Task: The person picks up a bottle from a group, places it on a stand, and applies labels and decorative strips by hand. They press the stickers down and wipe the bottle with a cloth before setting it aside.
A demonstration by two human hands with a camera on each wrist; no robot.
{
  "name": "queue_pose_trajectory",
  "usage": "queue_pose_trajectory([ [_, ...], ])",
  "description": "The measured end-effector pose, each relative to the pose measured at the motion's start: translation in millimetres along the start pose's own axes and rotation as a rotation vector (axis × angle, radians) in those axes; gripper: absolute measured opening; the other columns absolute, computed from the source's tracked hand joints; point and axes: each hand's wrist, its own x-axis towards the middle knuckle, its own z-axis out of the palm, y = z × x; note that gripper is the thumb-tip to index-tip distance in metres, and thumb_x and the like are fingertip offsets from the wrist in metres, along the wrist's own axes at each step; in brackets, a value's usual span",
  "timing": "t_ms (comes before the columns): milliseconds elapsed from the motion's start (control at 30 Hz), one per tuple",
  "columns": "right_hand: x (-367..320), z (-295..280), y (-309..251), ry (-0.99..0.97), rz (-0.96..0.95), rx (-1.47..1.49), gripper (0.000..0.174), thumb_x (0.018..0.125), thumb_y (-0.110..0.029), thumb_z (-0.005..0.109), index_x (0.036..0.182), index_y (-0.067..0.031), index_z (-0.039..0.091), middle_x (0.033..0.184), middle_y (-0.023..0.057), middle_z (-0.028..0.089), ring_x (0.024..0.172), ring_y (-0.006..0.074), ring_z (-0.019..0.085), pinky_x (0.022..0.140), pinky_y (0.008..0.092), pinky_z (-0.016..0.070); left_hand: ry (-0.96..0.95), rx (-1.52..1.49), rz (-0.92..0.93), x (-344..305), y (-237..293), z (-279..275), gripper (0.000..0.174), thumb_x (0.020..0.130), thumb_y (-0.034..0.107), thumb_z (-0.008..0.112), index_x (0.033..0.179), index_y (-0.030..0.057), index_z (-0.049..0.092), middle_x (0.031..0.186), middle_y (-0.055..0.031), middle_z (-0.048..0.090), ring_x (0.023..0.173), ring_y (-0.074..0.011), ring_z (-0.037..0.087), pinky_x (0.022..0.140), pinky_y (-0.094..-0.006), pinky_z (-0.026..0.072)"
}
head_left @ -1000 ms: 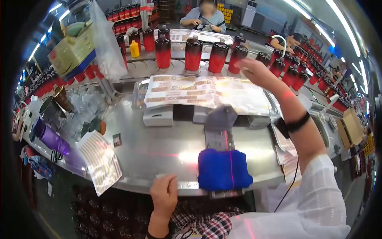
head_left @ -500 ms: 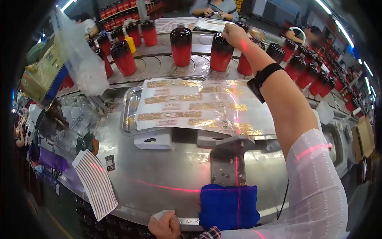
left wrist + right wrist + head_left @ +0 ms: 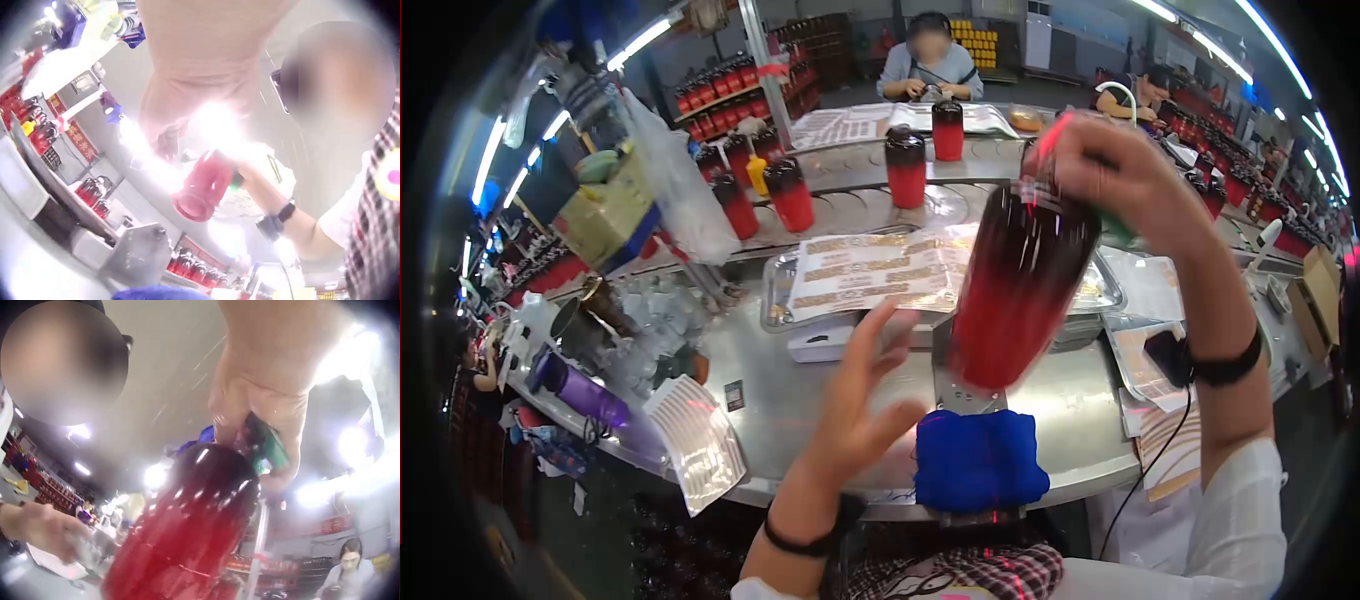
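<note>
A right hand grips a tilted red-and-black bottle, seemingly by its blurred neck, right of center in the head view; the left hand, fingers apart, hovers near a blue cloth, lower center.

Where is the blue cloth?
Head view: the blue cloth lies at the near edge of the metal table, right of the left hand, below the held bottle.

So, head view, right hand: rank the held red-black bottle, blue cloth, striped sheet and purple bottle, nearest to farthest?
From the right hand:
1. Red-black bottle: in its grip.
2. Blue cloth: near edge, middle.
3. Striped sheet: left side.
4. Purple bottle: far left.
</note>
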Motion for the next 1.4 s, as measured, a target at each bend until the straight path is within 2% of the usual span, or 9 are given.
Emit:
queue_pose_trajectory([
  [133,-52,69,-8,0.039,0.154,0.411,0.015,0.094,-0.017,0.062,0.089,-0.0026,0.06,0.1,0.0042,0.061,0.095,0.011,0.056,0.083,0.0269,0.045,-0.314,-0.789,-0.244,16,1,43,0.077,0.087,0.041,0.068,0.145,0.0014,0.037,0.134,-0.0154,0.052,0.117,-0.0231,0.057,0.097,-0.0374,0.0479],
  [233,-85,111,15,0.173,0.442,0.383,0.026,0.1,-0.025,0.054,0.108,-0.0022,0.063,0.098,0.0009,0.062,0.088,0.0091,0.057,0.078,0.025,0.0479,-0.164,-1.141,-0.692,-23,-8,57,0.068,0.091,0.042,0.061,0.141,0.0018,0.041,0.13,-0.0173,0.057,0.114,-0.0244,0.061,0.093,-0.0383,0.0526],
  [400,-137,163,31,0.151,0.585,0.402,0.052,0.101,-0.04,0.05,0.14,-0.0061,0.047,0.107,0.0044,0.06,0.086,0.0103,0.058,0.065,0.0266,0.0523,0.047,-0.739,-0.734,-25,-27,53,0.044,0.096,0.037,0.053,0.121,0.0004,0.055,0.102,-0.0115,0.068,0.085,-0.017,0.068,0.075,-0.0298,0.0572],
  [533,-152,184,29,0.221,0.526,0.228,0.049,0.099,-0.029,0.054,0.136,0.0021,0.047,0.113,0.0174,0.061,0.098,0.0219,0.061,0.083,0.0314,0.0493,0.078,-0.589,-0.696,-19,-37,60,0.04,0.095,0.034,0.057,0.117,0.0012,0.056,0.097,-0.008,0.067,0.079,-0.0121,0.066,0.07,-0.0259,0.0546],
  [833,-259,97,-24,0.409,0.756,0.233,0.039,0.093,-0.009,0.055,0.131,0.0007,0.054,0.118,0.0111,0.062,0.099,0.0148,0.059,0.085,0.0285,0.0486,0.059,-0.151,-0.456,-13,-67,66,0.075,0.091,0.035,0.067,0.143,-0.0061,0.031,0.123,-0.015,0.058,0.106,-0.0197,0.06,0.092,-0.0338,0.0492],
  [967,-394,47,-49,0.627,1.106,-0.19,0.03,0.091,-0.005,0.054,0.119,0.0041,0.06,0.113,0.012,0.065,0.106,0.0195,0.06,0.093,0.0302,0.0452,-0.029,0.026,-0.41,-39,-36,64,0.1,0.086,0.036,0.072,0.149,-0.0095,0.009,0.138,-0.024,0.046,0.124,-0.0278,0.05,0.104,-0.0379,0.0397],
  [1033,-464,38,-60,0.423,0.991,-0.916,0.029,0.091,-0.003,0.054,0.119,0.0047,0.059,0.12,0.0168,0.063,0.112,0.0255,0.059,0.096,0.0332,0.044,-0.128,0.198,-0.2,-57,-35,55,0.105,0.083,0.034,0.075,0.15,-0.0089,0.007,0.14,-0.0271,0.043,0.127,-0.033,0.047,0.108,-0.0421,0.0351],
  [1133,-476,48,-70,0.589,1.109,-0.581,0.03,0.09,-0.002,0.054,0.119,0.0043,0.058,0.123,0.0192,0.06,0.116,0.0293,0.057,0.099,0.0354,0.0432,-0.194,0.494,-0.119,-81,-34,58,0.11,0.079,0.033,0.078,0.15,-0.008,0.006,0.141,-0.0298,0.041,0.128,-0.0397,0.045,0.111,-0.0495,0.0284],
  [1400,-265,124,-33,0.253,0.565,-0.181,0.037,0.086,0.001,0.061,0.123,0.0016,0.056,0.127,0.0192,0.056,0.115,0.0344,0.056,0.096,0.0391,0.0461,-0.312,1.135,0.211,-73,-14,55,0.109,0.072,0.031,0.082,0.15,-0.0062,0.015,0.138,-0.0313,0.043,0.12,-0.0478,0.048,0.108,-0.0596,0.0271],
])
